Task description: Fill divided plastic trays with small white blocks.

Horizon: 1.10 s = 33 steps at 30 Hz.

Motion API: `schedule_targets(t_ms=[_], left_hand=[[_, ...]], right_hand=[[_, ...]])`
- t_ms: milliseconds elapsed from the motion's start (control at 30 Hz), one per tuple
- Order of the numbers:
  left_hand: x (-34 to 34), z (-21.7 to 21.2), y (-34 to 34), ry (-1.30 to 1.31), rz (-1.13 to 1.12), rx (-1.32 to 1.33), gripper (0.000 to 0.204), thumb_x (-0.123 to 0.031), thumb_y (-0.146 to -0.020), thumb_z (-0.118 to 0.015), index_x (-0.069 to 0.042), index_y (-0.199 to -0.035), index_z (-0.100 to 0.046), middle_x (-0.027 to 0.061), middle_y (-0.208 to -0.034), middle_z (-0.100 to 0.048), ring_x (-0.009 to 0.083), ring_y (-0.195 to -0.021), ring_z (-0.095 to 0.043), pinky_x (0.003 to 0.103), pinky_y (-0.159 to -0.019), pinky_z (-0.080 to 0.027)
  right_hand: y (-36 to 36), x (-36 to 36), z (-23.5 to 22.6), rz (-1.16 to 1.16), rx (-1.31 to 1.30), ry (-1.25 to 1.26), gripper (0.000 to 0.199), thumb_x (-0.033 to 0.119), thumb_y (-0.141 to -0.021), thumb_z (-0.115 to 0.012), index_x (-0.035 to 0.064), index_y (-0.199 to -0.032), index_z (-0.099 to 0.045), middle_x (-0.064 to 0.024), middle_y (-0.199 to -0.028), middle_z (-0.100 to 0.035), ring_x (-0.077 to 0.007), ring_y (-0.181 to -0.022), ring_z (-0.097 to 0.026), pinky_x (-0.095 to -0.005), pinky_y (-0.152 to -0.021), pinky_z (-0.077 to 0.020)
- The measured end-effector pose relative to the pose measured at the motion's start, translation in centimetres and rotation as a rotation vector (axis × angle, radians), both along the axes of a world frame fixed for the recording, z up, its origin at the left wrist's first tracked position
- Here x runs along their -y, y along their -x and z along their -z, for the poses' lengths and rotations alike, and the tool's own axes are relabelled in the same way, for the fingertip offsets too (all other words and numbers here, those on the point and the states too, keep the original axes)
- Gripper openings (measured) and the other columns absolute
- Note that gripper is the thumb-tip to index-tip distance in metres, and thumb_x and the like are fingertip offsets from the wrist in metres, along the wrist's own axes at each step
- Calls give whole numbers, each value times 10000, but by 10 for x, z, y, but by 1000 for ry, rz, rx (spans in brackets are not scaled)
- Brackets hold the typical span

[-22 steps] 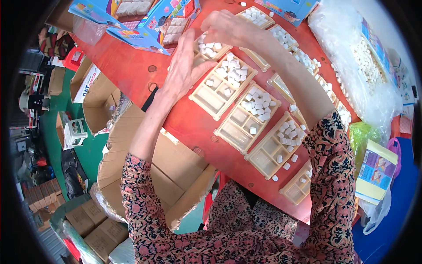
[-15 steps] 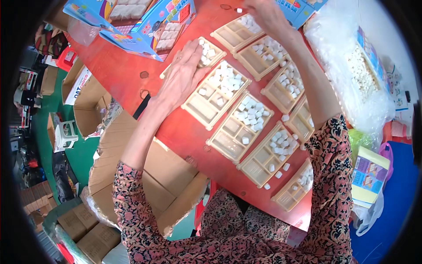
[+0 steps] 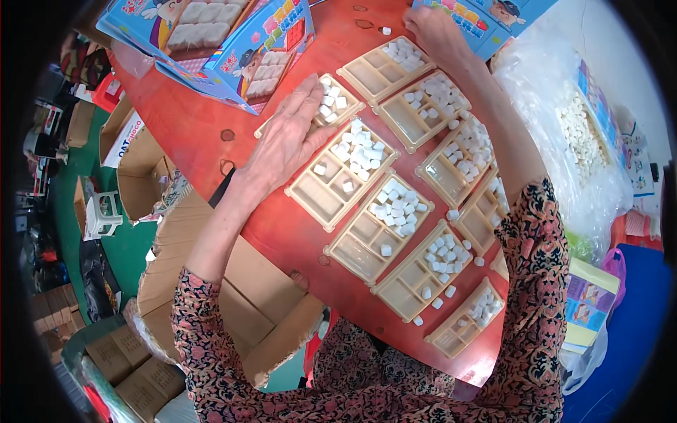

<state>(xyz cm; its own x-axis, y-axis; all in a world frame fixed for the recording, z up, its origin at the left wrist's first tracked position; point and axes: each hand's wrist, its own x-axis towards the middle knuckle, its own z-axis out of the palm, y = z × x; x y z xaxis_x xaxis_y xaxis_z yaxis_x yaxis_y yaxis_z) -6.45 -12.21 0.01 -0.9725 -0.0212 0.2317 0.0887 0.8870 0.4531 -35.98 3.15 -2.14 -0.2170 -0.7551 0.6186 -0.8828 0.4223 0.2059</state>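
My left hand [image 3: 288,134] lies flat with fingers stretched over a beige plastic tray [image 3: 349,107], covering much of it; white marshmallows [image 3: 330,101] show past the fingertips. At the far side of the table my right hand [image 3: 438,37] has its fingers curled down beside a blue printed box [image 3: 486,32]; whatever they hold, if anything, is hidden. A single marshmallow [image 3: 386,31] rests on the table just left of that hand. Several more compartment trays [image 3: 310,194] stand in slanting rows between my arms, each with a heap of marshmallows in its larger compartment.
Large blue printed boxes [image 3: 211,53] stand at the far left of the red table [image 3: 282,236]. A clear bag of marshmallows [image 3: 582,123] lies to the right. Loose marshmallows [image 3: 437,303] sit by the near trays. Below left is an open cardboard box [image 3: 247,282].
The whole view has shifted, so the table sits slightly lower in it. My right hand has drawn a little to the right of the lone marshmallow. My left hand stays on its tray.
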Motion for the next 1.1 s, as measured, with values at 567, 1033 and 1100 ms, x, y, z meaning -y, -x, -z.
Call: schedule_targets(t_ms=[567,1033,1100], left_hand=[[-3,1,6,-91,-45,-75,732,-253,-812,-684,83,-1353,-324,276,-1428,-300,406,-1300,-360,420,-1069,-335],[2,15,7,112,-13,-113,505,-154,-872,-610,53,-1303,-445,218,-1363,-442,353,-1262,-431,397,-1043,-365],[-4,9,9,74,-29,-76,519,-151,-879,-606,50,-1321,-423,219,-1392,-406,347,-1299,-387,400,-1065,-337]], right_hand=[[-96,48,-44,-526,699,-184,226,188,-752,-692,-7,-859,-655,-147,-809,-671,-308,-755,-655,-371,-678,-517],[-95,-143,-137,376,770,-933,138,49,-770,-578,33,-904,-605,-98,-916,-586,-179,-886,-556,-301,-755,-469],[-97,-193,-125,406,811,-833,195,44,-771,-581,46,-967,-587,-104,-983,-563,-221,-988,-528,-335,-835,-455]])
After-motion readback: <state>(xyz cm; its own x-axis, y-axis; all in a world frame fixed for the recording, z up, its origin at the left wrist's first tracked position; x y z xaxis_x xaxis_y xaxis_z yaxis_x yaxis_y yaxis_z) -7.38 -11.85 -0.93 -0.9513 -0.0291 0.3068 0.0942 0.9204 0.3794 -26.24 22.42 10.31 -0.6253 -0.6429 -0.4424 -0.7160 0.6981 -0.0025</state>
